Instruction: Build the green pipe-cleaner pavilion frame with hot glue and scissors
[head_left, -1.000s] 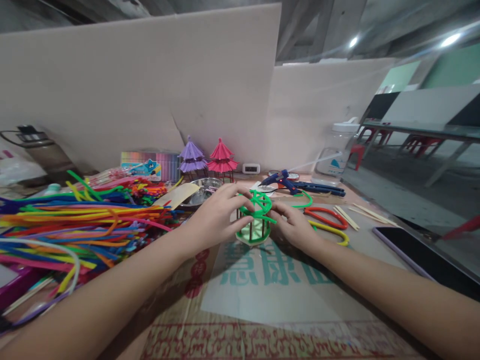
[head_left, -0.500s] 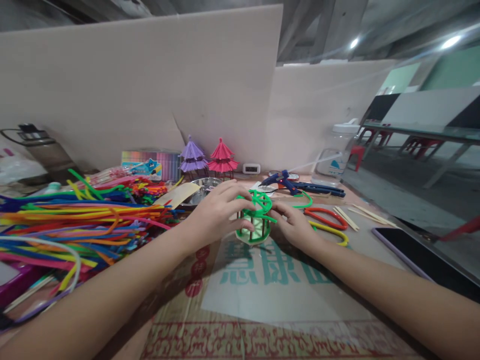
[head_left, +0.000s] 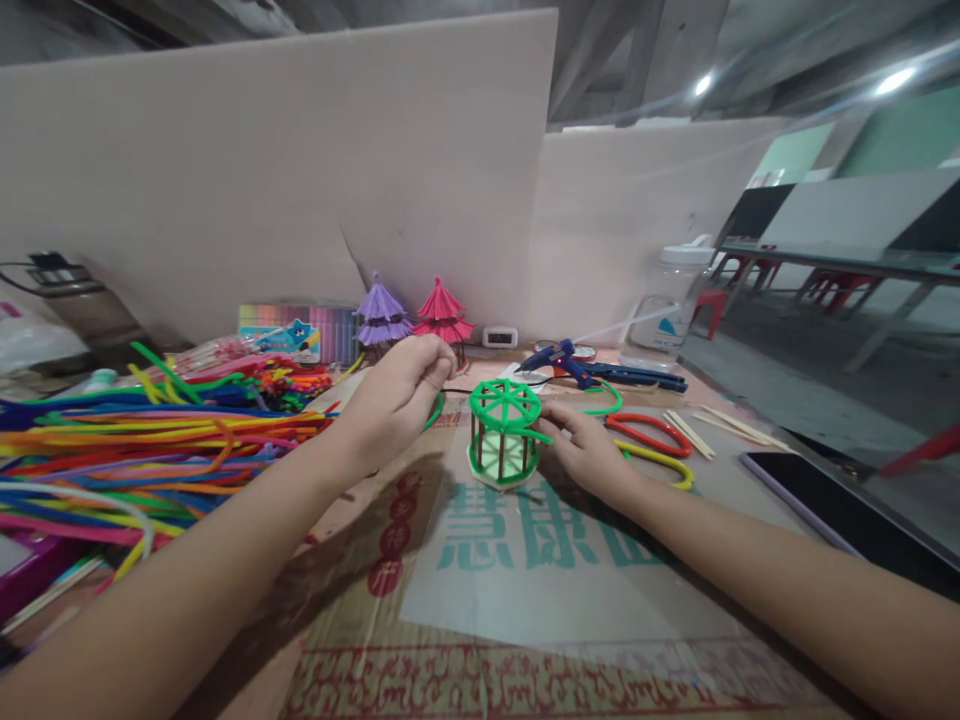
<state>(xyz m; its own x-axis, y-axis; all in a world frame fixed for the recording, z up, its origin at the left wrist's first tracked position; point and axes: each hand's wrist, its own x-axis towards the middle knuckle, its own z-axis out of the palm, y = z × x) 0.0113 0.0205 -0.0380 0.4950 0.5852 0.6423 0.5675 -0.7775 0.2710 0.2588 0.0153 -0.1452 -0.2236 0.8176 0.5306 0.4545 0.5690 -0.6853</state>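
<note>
A small round frame stands upright on the mat before me, with green pipe-cleaner rings, a spoked top and brown posts. A green end sticks out at its right side. My right hand is closed at that side, fingertips against the frame. Left of it and a little above the mat, my left hand is pinched closed. A short curve of green pipe cleaner shows under its fingers and seems held there; the grip itself is partly hidden.
Many coloured pipe cleaners are heaped at left. Behind stand purple and red little pavilions, markers and a small clock. A glue gun, scissors, sticks, a bottle and a phone are at right.
My left hand has come off the frame and moved left, its fingers now pinched together. More of the frame's top shows. The right hand stays at the frame's side.
</note>
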